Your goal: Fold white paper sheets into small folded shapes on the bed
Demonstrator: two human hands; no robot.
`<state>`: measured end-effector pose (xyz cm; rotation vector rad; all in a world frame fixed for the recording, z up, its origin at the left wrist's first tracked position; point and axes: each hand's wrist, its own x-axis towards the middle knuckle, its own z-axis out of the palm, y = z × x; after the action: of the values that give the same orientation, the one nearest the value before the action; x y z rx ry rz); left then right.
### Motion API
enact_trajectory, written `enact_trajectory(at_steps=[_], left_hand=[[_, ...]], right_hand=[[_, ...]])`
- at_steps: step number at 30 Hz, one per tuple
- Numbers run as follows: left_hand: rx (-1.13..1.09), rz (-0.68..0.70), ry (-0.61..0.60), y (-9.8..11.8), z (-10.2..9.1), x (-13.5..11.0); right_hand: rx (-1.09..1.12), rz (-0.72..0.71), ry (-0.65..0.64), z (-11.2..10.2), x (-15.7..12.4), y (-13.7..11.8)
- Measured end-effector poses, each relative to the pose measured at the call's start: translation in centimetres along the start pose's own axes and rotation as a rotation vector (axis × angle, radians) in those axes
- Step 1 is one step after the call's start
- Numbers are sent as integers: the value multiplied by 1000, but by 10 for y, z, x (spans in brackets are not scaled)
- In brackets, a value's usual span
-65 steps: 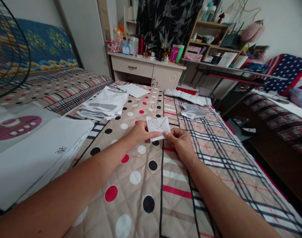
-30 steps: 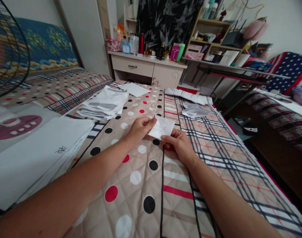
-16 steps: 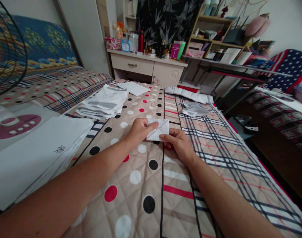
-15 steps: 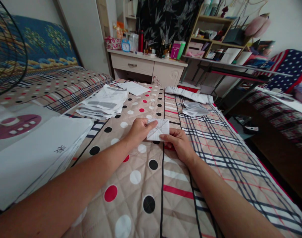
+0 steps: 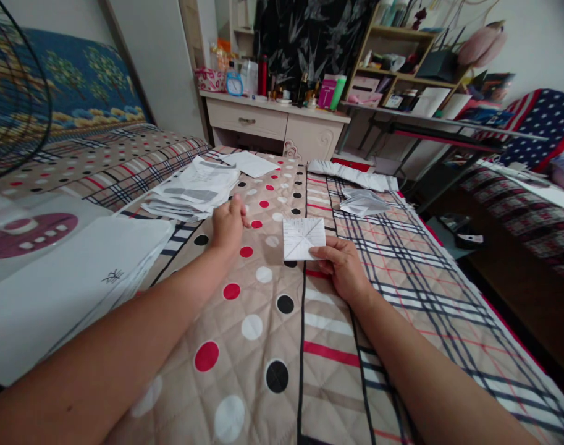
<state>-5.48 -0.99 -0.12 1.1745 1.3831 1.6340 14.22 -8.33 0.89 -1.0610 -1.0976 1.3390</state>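
Note:
Between the thumb and fingers of my right hand [image 5: 344, 262] is a small square of folded paper [image 5: 304, 240], pinched at its lower right corner. The square is white with faint printed lines, and creases run corner to corner across its face. My left hand [image 5: 228, 224] is apart from the paper, out to its left above the dotted bedspread [image 5: 251, 327]. Its fingers are loosely curled with gaps between them, and nothing shows in them. Just beyond this hand lies a stack of printed sheets [image 5: 196, 188].
White sheets [image 5: 68, 296] lie at the near left beside a plastic bag with a purple print [image 5: 31, 235]. Folded paper pieces [image 5: 362, 203] and a long white folded strip [image 5: 353, 175] rest at the far right. A dresser [image 5: 263, 120] stands beyond the bed.
My left hand has let go of the folded paper and moved left and slightly away. My right hand still holds the square, which has shifted a little to the right.

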Motion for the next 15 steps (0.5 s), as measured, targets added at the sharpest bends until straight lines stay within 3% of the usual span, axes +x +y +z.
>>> enact_trajectory(at_steps=[2,5,8,10,15], left_hand=[[-39,-21,-58,4,0,-1],[-98,-142,-454,12,10,-16],[-17,-112,-757,16,19,-32],[42,-108,-784,15,20,-35],[104,-97,-666,10,14,-29]], right_hand=[[29,-20,41,-1,3,1],[36,-45,66,1,6,2],[4,-73,42,1,7,3],[-53,-81,21,1,6,3],[-193,-77,57,0,4,4]])
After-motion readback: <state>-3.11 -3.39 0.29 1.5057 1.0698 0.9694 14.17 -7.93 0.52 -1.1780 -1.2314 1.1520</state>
